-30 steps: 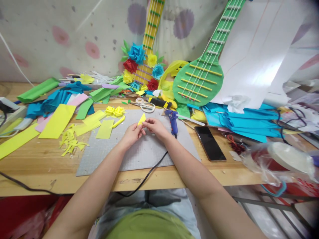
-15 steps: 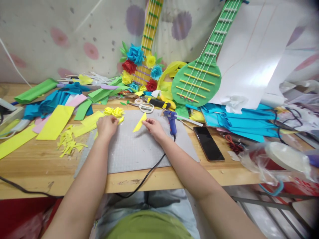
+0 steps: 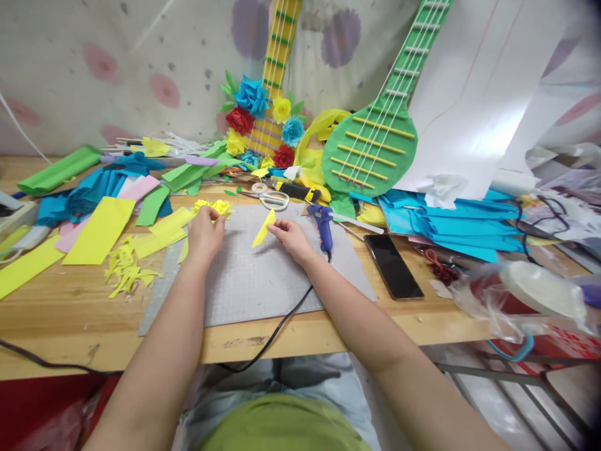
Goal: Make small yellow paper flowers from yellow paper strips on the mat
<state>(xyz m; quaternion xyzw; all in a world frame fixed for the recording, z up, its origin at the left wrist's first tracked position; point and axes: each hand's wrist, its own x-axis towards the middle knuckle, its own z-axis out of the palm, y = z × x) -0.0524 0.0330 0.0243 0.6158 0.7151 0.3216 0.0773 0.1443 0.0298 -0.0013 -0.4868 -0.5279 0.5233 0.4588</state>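
My right hand (image 3: 292, 239), over the cutting mat (image 3: 263, 294), pinches a small pointed piece of yellow paper (image 3: 263, 229) by its edge. At the mat's left side, my left hand (image 3: 205, 234) has its thumb and fingers drawn together beside the yellow paper flowers (image 3: 216, 207). Whatever its fingertips hold is hidden from me. A blue glue gun (image 3: 322, 227) lies right of my right hand, its black cord crossing the mat. Scissors (image 3: 274, 200) lie at the mat's far edge.
Yellow sheets (image 3: 99, 232) and yellow scraps (image 3: 129, 270) lie left. A phone (image 3: 393, 266) rests right of the mat, with blue paper (image 3: 462, 222) behind it. A green paper instrument (image 3: 370, 153) and a flower-trimmed yellow one (image 3: 265, 134) lean at the back.
My left hand let go of the yellow piece and moved left to the yellow flowers, where the rolled yellow strip is now out of sight. My right hand kept the piece.
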